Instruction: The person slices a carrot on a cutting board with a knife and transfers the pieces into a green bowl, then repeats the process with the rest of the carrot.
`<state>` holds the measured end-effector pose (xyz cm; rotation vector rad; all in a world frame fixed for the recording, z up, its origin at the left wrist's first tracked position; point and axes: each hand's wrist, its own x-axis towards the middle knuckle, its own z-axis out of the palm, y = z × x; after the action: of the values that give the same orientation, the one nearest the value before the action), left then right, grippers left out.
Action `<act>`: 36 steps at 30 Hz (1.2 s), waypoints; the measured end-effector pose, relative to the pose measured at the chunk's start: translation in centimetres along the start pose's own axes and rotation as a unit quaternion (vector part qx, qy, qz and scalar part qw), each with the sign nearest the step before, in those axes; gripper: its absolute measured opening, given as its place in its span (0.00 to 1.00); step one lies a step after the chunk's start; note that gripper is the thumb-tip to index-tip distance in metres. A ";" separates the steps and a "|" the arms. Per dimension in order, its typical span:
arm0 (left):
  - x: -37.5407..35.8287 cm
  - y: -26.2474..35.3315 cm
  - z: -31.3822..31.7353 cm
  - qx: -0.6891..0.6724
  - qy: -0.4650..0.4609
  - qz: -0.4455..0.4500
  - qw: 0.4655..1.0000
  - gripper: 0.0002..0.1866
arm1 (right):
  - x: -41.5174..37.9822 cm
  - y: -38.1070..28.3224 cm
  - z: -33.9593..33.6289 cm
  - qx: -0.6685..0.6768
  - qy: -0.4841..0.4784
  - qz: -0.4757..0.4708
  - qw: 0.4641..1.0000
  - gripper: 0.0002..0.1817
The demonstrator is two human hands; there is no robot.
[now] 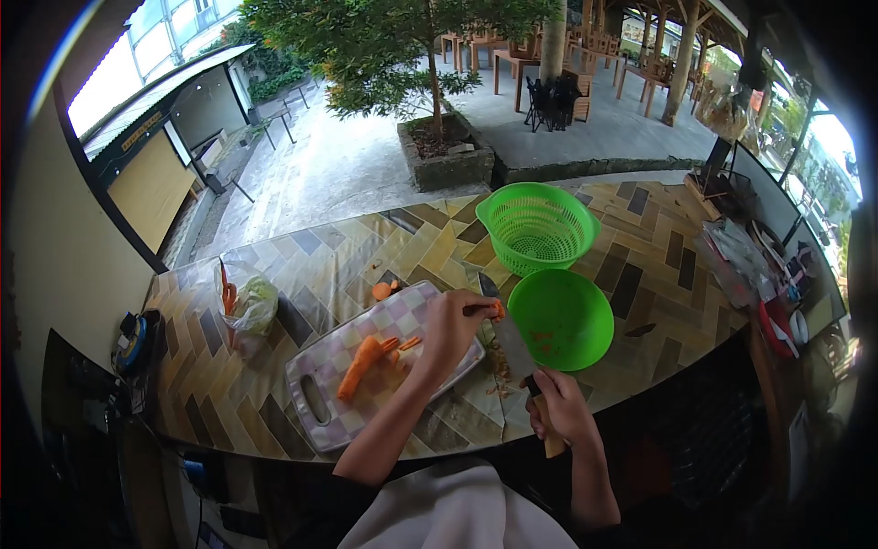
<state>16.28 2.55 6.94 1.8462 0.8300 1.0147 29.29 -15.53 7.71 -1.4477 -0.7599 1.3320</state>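
Note:
My right hand (565,408) is wrapped round the wooden handle of a kitchen knife (514,349), whose wide blade points up and away from me. Pinched in the fingers of my left hand (453,322) are carrot pieces (497,311), held beside the blade near the rim of a green bowl (585,316). A few orange bits lie inside that bowl. Under my left forearm is a checkered cutting board (315,366) with a peeled carrot (361,368) and several cut carrot sticks (410,343) on it.
A green colander (538,224) stands behind the bowl. Carrot ends (381,291) lie beyond the board, and peelings (498,361) lie between board and bowl. A plastic bag of vegetables (251,306) sits at left. Plastic packages (732,261) crowd the right end of the tiled counter (247,403).

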 end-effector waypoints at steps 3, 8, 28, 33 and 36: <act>1.2 1.6 2.9 0.001 -0.043 0.027 0.999 0.09 | -1.5 0.1 -1.9 -0.024 0.073 -0.024 0.997 0.16; 1.5 0.8 6.7 0.121 -0.095 0.082 0.985 0.11 | -3.4 1.2 -3.1 -0.349 0.273 -0.161 0.882 0.11; 1.8 -0.7 8.9 -0.125 -0.099 0.112 0.981 0.11 | -4.3 2.7 -3.0 -0.310 0.320 -0.149 0.883 0.13; 1.5 -1.2 8.2 -0.079 -0.222 0.153 0.960 0.07 | -4.2 2.8 -3.1 -0.295 0.335 -0.150 0.883 0.14; 1.3 -1.2 7.4 0.003 -0.277 0.158 0.948 0.07 | -4.3 2.8 -3.4 -0.304 0.347 -0.167 0.871 0.14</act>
<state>23.23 1.46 3.98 2.1624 0.2035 0.6150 31.20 -21.18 6.24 -1.9995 -0.9116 0.2317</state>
